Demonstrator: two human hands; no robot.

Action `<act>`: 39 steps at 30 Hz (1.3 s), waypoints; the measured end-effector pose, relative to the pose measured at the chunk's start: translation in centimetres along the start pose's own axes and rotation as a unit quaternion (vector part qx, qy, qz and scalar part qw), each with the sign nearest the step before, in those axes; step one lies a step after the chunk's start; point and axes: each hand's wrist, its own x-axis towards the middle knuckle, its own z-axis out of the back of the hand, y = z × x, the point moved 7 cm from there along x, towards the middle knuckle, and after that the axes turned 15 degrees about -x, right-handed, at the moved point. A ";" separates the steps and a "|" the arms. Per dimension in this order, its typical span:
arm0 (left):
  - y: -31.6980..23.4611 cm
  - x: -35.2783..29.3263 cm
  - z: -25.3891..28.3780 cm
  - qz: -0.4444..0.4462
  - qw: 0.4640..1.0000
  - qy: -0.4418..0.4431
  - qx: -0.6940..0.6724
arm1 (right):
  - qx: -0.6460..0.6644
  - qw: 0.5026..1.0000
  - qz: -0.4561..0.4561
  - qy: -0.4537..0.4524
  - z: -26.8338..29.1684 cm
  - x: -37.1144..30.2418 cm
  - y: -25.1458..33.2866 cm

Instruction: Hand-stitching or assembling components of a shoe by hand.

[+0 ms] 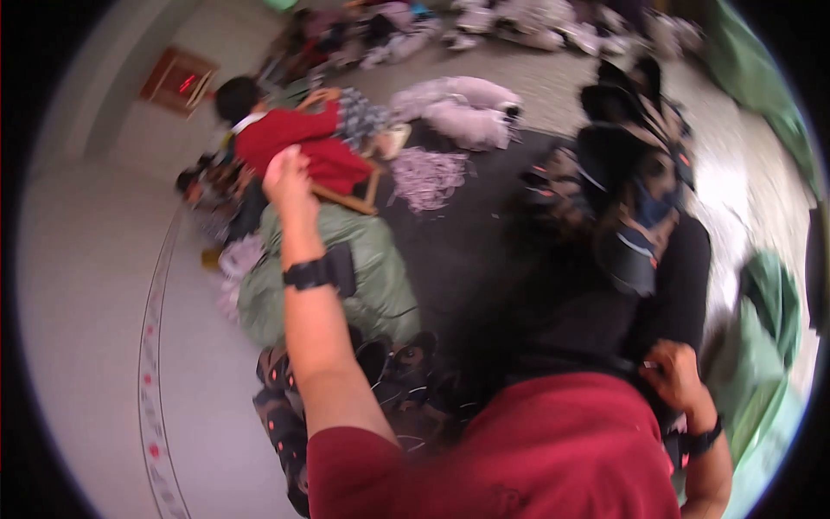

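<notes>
My left hand [292,183] is raised in front of me on an outstretched arm with a black band at the wrist. Its fingers are curled in; blur hides whether anything is in them. Below that hand is a bulging green sack [367,259]. My right hand [676,374] is down by my right hip, its fingers bent together against my dark trousers [687,277]. What it grips, if anything, cannot be made out. Beyond my lap lies a blurred heap of dark pieces [631,173] with brown panels and orange marks, resembling shoe parts.
A person in red [285,143] sits low beyond the sack, near a wooden frame [350,197]. Lilac strips [428,177] and pale bundles [462,108] lie on the floor. More dark pieces [406,368] are at my left; green sacking [761,355] lies on the right.
</notes>
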 end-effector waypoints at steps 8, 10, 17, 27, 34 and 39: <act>-8.3 -8.8 -14.9 -0.225 0.948 0.195 0.112 | 0.001 0.999 -0.050 0.018 0.4 0.6 1.5; -9.0 -13.8 -19.2 -0.330 0.896 0.272 0.118 | 0.004 0.998 -0.055 0.038 0.3 0.6 1.3; -4.1 -30.8 -29.0 -0.436 0.735 0.512 0.082 | 0.033 0.982 -0.094 -0.163 6.0 -1.0 3.2; -5.8 -37.6 -31.2 -0.405 0.717 0.562 -0.071 | 0.077 0.973 -0.105 -0.191 10.1 -0.4 4.3; -3.1 -32.0 -28.4 -0.367 0.723 0.583 0.060 | -0.061 0.944 -0.160 -0.282 14.0 -2.8 -0.9; -0.1 -24.7 -25.3 -0.388 0.755 0.500 0.172 | 0.018 0.913 -0.235 -0.333 16.6 -5.2 -6.2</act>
